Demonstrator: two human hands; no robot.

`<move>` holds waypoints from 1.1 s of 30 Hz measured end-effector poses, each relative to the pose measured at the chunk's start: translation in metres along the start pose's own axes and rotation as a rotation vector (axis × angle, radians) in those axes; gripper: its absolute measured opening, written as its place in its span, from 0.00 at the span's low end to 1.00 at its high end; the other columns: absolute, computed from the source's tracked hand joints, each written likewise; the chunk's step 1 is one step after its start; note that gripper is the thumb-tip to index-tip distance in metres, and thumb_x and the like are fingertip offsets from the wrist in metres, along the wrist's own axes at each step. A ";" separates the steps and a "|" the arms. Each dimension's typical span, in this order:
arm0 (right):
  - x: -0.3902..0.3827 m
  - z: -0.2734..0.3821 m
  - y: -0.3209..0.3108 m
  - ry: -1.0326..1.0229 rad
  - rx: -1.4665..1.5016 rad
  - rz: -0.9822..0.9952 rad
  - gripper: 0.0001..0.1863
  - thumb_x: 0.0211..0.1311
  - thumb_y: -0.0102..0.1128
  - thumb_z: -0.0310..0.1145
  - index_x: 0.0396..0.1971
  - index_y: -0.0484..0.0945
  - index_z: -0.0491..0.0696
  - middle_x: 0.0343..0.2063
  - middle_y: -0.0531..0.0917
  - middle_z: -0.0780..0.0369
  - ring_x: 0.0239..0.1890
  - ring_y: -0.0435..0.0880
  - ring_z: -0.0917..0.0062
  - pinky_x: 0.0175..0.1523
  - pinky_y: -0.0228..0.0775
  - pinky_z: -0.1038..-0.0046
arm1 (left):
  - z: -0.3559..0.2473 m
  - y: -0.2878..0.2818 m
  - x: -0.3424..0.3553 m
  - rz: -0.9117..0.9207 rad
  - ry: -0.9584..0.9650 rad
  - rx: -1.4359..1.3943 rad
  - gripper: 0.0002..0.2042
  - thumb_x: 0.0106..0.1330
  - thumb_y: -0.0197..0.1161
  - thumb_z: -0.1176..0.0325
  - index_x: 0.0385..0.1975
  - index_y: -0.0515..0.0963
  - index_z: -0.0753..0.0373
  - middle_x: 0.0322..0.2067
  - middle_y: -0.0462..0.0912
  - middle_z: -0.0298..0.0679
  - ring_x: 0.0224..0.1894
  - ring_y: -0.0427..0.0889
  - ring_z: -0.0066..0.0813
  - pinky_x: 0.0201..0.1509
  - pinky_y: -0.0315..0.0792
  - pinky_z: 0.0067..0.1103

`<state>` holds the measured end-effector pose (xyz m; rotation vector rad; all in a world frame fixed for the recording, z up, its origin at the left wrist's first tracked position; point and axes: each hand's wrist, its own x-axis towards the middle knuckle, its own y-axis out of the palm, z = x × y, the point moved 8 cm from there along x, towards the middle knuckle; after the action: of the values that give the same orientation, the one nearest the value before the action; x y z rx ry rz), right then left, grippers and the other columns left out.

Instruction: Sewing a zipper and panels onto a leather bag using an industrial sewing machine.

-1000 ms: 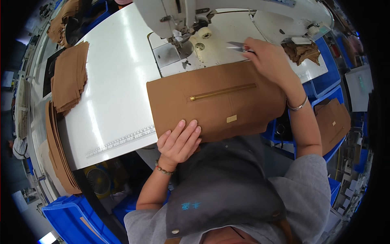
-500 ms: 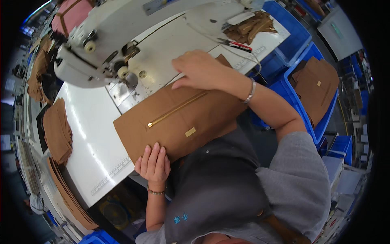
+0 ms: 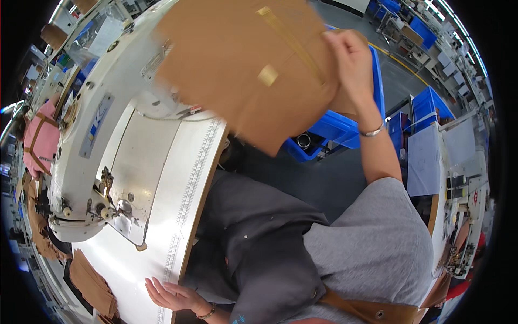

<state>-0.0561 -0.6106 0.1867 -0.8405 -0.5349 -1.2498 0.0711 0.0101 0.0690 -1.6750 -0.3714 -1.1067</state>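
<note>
My right hand point(image 3: 353, 62) pinches the edge of a brown fabric panel point(image 3: 232, 65), lifted high between the sewing machine and the blue bin. The panel has a gold zipper point(image 3: 294, 46) and a small gold label plate point(image 3: 267, 75); motion smears its left edge. My left hand point(image 3: 170, 296) is open and holds nothing, fingers apart, palm partly up, over the table's front edge. The white sewing machine point(image 3: 75, 156) stands at the left, its presser wheel point(image 3: 124, 208) over a metal plate with no fabric under it.
The blue bin point(image 3: 377, 81) at the right is partly covered by the lifted panel. A stack of brown pieces point(image 3: 91, 281) lies at the table's left end. Printed rulers point(image 3: 186, 200) run along the white tabletop's point(image 3: 156, 237) front edge. Another person in pink point(image 3: 40, 137) sits beyond the machine.
The brown panel has left the table, raised and turned rightward toward the blue bin by my right hand. My left hand has let go of it. The view has swung right.
</note>
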 end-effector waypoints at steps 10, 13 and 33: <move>-0.008 -0.195 -0.098 0.129 -1.100 0.020 0.27 0.65 0.70 0.50 0.56 0.80 0.48 0.60 0.80 0.50 0.57 0.82 0.52 0.57 0.77 0.51 | -0.019 0.015 0.009 0.042 0.103 0.205 0.18 0.82 0.47 0.65 0.49 0.86 0.65 0.51 0.88 0.44 0.52 0.86 0.45 0.57 0.79 0.36; -0.020 -0.192 -0.054 -0.009 -0.983 0.151 0.27 0.63 0.71 0.48 0.57 0.81 0.48 0.60 0.80 0.51 0.57 0.82 0.53 0.59 0.76 0.53 | -0.022 0.014 0.009 0.045 0.092 0.204 0.19 0.81 0.46 0.66 0.48 0.86 0.65 0.51 0.88 0.43 0.52 0.85 0.44 0.57 0.79 0.36; -0.011 -0.038 0.274 -0.778 -0.528 0.664 0.14 0.64 0.56 0.28 0.46 0.86 0.50 0.44 0.86 0.66 0.48 0.88 0.72 0.47 0.83 0.69 | -0.017 0.019 0.010 0.147 -0.046 0.164 0.18 0.75 0.48 0.67 0.44 0.87 0.68 0.45 0.90 0.43 0.51 0.85 0.48 0.59 0.78 0.37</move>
<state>0.2010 -0.6105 0.0850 -1.8053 -0.4659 -0.4035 0.0811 -0.0148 0.0660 -1.5585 -0.3528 -0.9066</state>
